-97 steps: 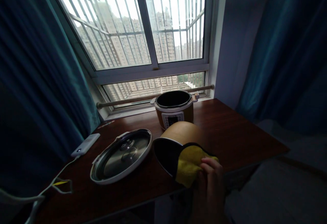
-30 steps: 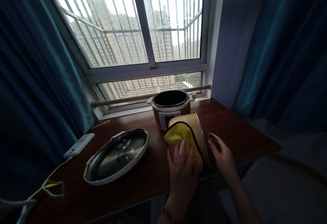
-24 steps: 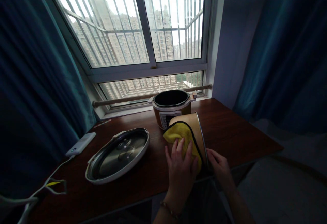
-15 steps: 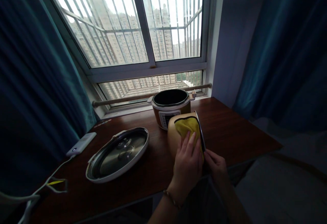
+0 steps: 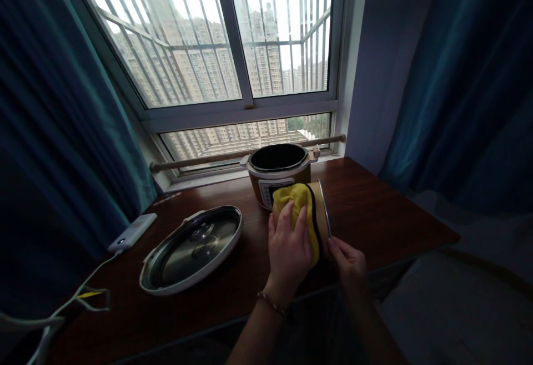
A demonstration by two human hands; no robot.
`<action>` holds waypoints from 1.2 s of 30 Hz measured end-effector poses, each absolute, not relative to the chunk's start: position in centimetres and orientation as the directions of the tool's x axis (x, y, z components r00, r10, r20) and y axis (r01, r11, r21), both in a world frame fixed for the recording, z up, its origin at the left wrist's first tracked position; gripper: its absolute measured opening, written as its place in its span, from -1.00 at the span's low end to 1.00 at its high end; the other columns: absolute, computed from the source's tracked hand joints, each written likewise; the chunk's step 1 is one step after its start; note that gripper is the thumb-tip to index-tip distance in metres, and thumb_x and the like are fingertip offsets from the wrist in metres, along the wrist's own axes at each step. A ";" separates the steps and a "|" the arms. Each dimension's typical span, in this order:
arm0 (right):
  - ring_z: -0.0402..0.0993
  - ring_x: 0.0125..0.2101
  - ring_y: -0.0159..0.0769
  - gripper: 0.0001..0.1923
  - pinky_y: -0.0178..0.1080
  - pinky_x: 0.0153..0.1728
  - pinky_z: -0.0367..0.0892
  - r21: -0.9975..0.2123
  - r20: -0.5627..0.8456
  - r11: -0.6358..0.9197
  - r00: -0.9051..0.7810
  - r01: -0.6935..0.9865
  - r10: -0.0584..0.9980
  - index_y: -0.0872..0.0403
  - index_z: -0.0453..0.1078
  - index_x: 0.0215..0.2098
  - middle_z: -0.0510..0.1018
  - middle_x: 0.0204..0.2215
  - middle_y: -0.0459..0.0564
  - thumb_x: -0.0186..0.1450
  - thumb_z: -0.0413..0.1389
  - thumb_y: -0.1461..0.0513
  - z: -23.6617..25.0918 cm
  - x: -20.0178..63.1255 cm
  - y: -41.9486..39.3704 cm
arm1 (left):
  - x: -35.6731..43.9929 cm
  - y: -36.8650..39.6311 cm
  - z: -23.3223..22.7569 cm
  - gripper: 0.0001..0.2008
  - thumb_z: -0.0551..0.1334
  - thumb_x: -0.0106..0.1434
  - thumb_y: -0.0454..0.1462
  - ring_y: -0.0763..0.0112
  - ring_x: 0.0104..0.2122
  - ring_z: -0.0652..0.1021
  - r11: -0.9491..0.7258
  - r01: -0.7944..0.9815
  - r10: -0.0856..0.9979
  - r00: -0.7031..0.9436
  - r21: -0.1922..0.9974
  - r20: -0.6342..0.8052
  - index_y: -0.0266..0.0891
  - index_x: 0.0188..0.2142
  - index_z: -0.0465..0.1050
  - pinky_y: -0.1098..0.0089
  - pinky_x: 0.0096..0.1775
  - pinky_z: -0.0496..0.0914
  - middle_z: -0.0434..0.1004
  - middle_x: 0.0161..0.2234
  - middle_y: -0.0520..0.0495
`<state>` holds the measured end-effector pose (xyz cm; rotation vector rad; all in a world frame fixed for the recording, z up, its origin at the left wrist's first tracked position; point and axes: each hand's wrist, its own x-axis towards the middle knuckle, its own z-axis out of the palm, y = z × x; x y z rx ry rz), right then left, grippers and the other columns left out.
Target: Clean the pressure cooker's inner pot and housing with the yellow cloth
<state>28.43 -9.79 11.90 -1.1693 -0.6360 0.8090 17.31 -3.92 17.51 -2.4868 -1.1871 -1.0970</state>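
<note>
A tan inner pot [image 5: 320, 204] from a cooker is tipped on its side, its metal rim facing right. My left hand [image 5: 289, 243], with a bracelet at the wrist, presses a yellow cloth [image 5: 296, 194] with a dark edge against the pot's outer wall. Its fingers curve over the cloth. At the rim's lower end, my right hand [image 5: 348, 259] pinches the pot between thumb and fingers. Just behind the pot stands the electric cooker body [image 5: 259, 187], uncovered, its front panel partly hidden by the cloth.
The cooker lid [image 5: 200, 246] lies inside up on the left of the brown table [image 5: 375, 209]. Further left are a white power bank [image 5: 133, 233] and its cable [image 5: 92, 276]. A barred window [image 5: 245, 107] is behind, with blue curtains [image 5: 453, 104] at both sides.
My left hand and the cloth have slid left over the pot's wall, away from the rim, baring a tan strip beside it. My right hand keeps its hold on the rim, slightly higher.
</note>
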 end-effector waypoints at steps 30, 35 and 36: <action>0.48 -0.49 -0.25 -0.66 -0.29 -0.50 0.35 -0.860 -0.037 0.169 0.390 -0.481 0.920 0.13 0.52 -0.37 0.56 -0.53 -0.03 -0.02 0.28 0.06 17.5 29.2 -6.4 | 16.2 -4.7 13.5 -0.52 0.04 0.23 -0.34 0.08 0.21 0.12 -0.661 0.744 0.523 0.359 0.101 0.773 -0.26 0.16 0.17 0.04 0.15 0.05 0.16 0.19 -0.18; 0.49 -0.50 -0.25 -0.61 -0.31 -0.53 0.34 -0.853 -0.057 0.141 0.358 -0.503 0.932 0.16 0.50 -0.35 0.57 -0.51 0.01 -0.03 0.28 0.04 17.9 29.6 -5.4 | 14.6 -3.6 10.4 -0.46 -0.03 0.25 -0.39 0.10 0.24 0.03 -0.678 0.678 0.553 0.213 0.286 0.805 -0.32 0.23 -0.01 0.00 0.15 0.10 -0.03 0.26 -0.24; 0.50 -0.48 -0.24 -0.59 -0.30 -0.52 0.35 -0.861 -0.053 0.137 0.353 -0.490 0.934 0.16 0.50 -0.33 0.57 -0.49 0.02 -0.03 0.28 0.03 17.9 29.7 -5.4 | 14.5 -3.6 9.8 -0.45 -0.05 0.26 -0.39 0.12 0.24 0.03 -0.677 0.662 0.563 0.187 0.320 0.805 -0.31 0.24 -0.06 0.01 0.15 0.11 -0.07 0.27 -0.24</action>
